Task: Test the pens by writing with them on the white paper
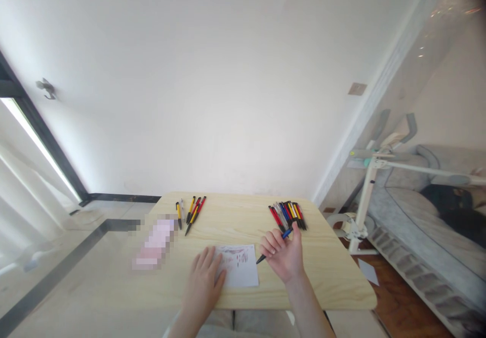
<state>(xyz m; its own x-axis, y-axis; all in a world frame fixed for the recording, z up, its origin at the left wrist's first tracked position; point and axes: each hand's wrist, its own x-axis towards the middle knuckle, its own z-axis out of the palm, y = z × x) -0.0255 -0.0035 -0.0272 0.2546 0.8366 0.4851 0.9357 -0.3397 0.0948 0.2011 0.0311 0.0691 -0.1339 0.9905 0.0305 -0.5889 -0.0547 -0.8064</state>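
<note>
My left hand (pixel 206 272) lies flat with its fingers stretched out over the left edge of a white sheet of paper (pixel 243 276). Dark and reddish scribbles cover the upper part of the sheet. Held in my right hand (pixel 283 252) is a blue pen (pixel 287 233), its dark tip slanting down to the left by the sheet's right edge. Whether the tip touches the paper I cannot tell. Just beyond that hand lies a bunch of pens (pixel 286 214) in red, yellow, blue, white and black. Several more pens (pixel 195 210) lie spread at the table's far left.
The light wooden table (pixel 326 277) stands against a white wall (pixel 228 100). A pixelated pink patch (pixel 155 244) covers its left side. To the right are a white exercise machine (pixel 366 201), a grey sofa (pixel 410 211) and a paper (pixel 368 271) on the floor.
</note>
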